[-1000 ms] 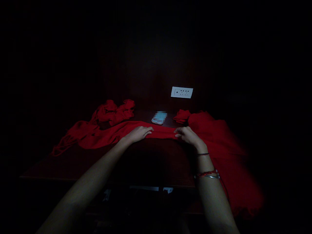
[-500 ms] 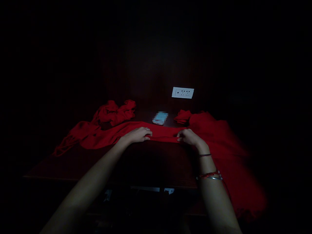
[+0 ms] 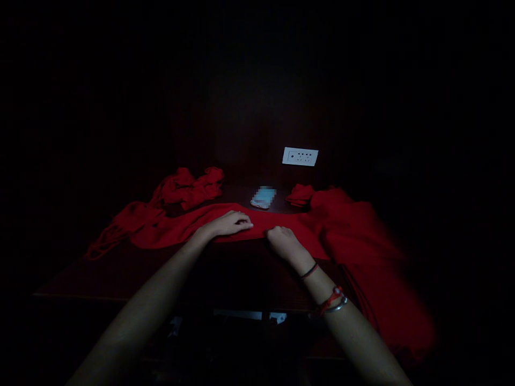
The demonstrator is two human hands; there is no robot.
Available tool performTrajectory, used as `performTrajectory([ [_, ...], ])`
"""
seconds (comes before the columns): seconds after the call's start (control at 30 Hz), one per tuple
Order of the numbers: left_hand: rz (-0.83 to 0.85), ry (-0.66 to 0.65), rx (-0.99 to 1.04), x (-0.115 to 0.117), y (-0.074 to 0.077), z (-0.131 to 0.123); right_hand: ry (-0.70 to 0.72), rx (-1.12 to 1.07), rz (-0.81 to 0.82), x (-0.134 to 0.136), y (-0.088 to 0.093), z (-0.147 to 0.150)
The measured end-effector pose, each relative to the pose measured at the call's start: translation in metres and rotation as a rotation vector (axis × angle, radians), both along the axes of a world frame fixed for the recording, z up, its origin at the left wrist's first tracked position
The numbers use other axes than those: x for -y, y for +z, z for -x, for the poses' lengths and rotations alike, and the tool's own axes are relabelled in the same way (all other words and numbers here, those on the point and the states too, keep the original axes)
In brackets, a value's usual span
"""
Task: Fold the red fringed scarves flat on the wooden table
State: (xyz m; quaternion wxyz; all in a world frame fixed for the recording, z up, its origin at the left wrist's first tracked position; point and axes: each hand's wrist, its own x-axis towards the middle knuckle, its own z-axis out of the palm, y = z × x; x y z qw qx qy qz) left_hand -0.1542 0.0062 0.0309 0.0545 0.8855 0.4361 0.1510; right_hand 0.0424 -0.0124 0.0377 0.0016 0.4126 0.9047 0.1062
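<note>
One left hand (image 3: 231, 223) and one right hand (image 3: 285, 242); three bracelets (image 3: 335, 294) on one arm. One long red cloth (image 3: 277, 219) crosses the tabletop (image 3: 108, 276); near its far edge, two red bunches (image 3: 189, 191), possibly joined to it, one pale-blue object (image 3: 263, 198). Beyond, one socket plate (image 3: 300, 156).

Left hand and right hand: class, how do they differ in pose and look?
The left hand is loosely open; the right hand is curled in. The left arm looks bare; the right arm wears a dark band, a red bracelet and a silver bangle. Both are at the red cloth.
</note>
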Motion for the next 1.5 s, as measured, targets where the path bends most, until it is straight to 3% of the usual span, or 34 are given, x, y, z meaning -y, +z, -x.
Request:
performTrajectory([
  [0.1,-0.139,0.191,-0.026,-0.017,-0.008,0.004,-0.031,-0.018,-0.049,0.010,-0.005,0.006],
  [0.2,0.085,0.357,-0.238,-0.037,-0.010,0.008,0.022,-0.023,-0.087,0.015,-0.010,0.015],
  [0.3,0.299,0.440,-0.387,-0.051,-0.009,0.021,0.087,0.002,-0.070,0.014,-0.014,0.014],
  [0.4,0.288,0.501,-0.391,-0.052,-0.013,0.046,0.047,-0.003,-0.078,0.011,-0.015,0.001],
  [0.47,0.178,0.479,-0.331,-0.043,-0.018,0.062,0.002,0.003,-0.084,0.009,-0.013,-0.008],
  [0.57,-0.036,0.333,-0.227,-0.014,-0.018,0.074,-0.034,0.026,-0.085,0.009,-0.011,-0.012],
  [0.73,-0.208,0.146,-0.295,0.055,0.000,0.071,0.147,-0.053,-0.298,0.015,-0.014,0.012],
  [0.8,-0.220,0.178,-0.412,0.074,0.001,0.076,0.260,-0.030,-0.298,0.013,-0.015,0.024],
  [0.9,-0.264,0.316,-0.538,0.087,-0.004,0.091,0.335,0.008,-0.244,0.004,-0.011,0.033],
  [1.1,-0.392,0.615,-0.569,0.082,-0.008,0.125,0.138,-0.257,-0.343,-0.022,0.010,-0.009],
  [1.2,-0.396,0.703,-0.541,0.080,0.003,0.146,0.042,-0.337,-0.349,-0.032,0.011,-0.039],
  [1.3,-0.464,0.788,-0.492,0.075,0.030,0.163,0.000,-0.331,-0.306,-0.036,0.003,-0.054],
  [1.43,-0.728,0.921,-0.338,0.072,0.070,0.163,0.000,-0.339,-0.279,-0.036,-0.006,-0.056],
  [1.5,-0.863,0.995,-0.253,0.074,0.076,0.160,0.000,-0.374,-0.290,-0.036,-0.008,-0.054],
])
